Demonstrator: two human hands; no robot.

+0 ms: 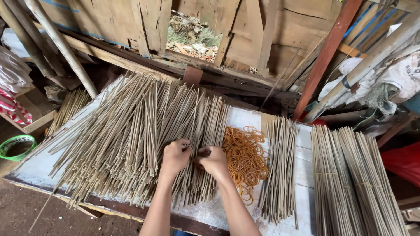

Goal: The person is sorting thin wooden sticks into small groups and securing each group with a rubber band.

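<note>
A wide heap of thin pale bamboo sticks (127,131) lies fanned across a white worktable (245,120). My left hand (176,156) and my right hand (213,160) rest side by side on the heap's right part, fingers curled down among the sticks. Whether they grip a small bunch or only press on it is hidden by the fingers. Just right of my right hand lies a pile of orange rubber bands (245,155). Beyond the bands sits a smaller loose bunch of sticks (280,168).
Tied bundles of sticks (354,183) are stacked at the table's right end. More sticks (70,107) lie behind the table at left. A green bowl (16,146) sits on the ground at left. Wooden planks, poles and cloth crowd the back wall.
</note>
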